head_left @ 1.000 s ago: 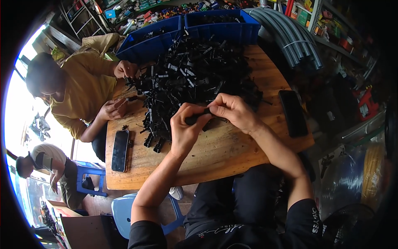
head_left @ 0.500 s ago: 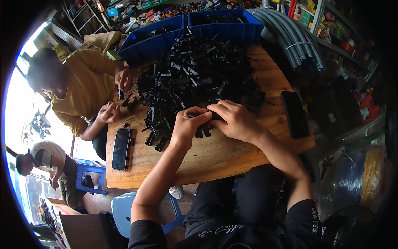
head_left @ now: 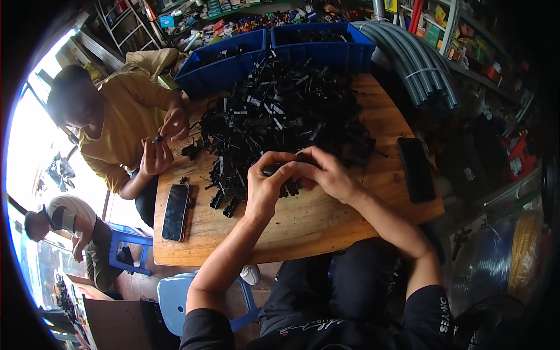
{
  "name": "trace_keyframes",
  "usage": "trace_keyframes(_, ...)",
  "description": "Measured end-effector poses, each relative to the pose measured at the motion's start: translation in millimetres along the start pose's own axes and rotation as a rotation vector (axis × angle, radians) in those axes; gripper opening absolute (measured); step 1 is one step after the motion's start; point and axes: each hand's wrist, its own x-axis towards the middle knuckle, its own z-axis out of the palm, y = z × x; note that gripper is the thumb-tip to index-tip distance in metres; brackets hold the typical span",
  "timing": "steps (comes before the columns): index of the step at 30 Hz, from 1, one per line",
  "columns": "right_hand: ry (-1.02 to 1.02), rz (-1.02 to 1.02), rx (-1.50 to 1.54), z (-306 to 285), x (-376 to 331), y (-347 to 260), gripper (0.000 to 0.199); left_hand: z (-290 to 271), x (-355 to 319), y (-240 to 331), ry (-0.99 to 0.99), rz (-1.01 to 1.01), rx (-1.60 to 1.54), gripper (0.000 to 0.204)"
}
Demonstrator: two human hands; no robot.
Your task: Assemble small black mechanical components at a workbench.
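Observation:
My left hand and my right hand meet at the near edge of a large heap of black plastic parts. Between them they pinch a small black plastic part, mostly covered by my fingers. Its exact kind cannot be made out. Both hands are closed, with thumbs and fingertips close together. Just below them, a few loose black pieces from the heap lie on the wooden table.
Two blue bins with black parts stand behind the heap. Phones lie on the table, one dark at right, another at left. At the left, a co-worker in a mustard top handles a small dark piece. Grey hoses are coiled at far right.
My right fingers have shifted round the black part, and both hands stay together. The co-worker's hands have come together on a small piece. The whole view has shifted slightly.

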Motion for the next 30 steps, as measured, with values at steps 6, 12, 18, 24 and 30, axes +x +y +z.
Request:
trace_keyframes(6,-0.398,0.468,1.246,14,-3,10,0.041,7,-1,-5,0.01,0.659,0.549,0.041)
trace_keyframes(12,-0.077,0.382,1.254,23,-9,31,0.04,27,4,-12,-0.054,0.789,0.932,0.067)
trace_keyframes(18,-0.018,0.373,1.147,30,-9,12,0.041,25,4,-11,-0.14,0.744,1.042,0.076)
trace_keyframes(24,-0.101,0.602,1.265,3,-8,21,0.046,5,19,-8,-0.032,0.831,0.669,0.066)
trace_keyframes(30,0.153,0.583,1.338,-38,-43,4,0.05,-8,22,-22,0.048,0.693,0.778,0.015)
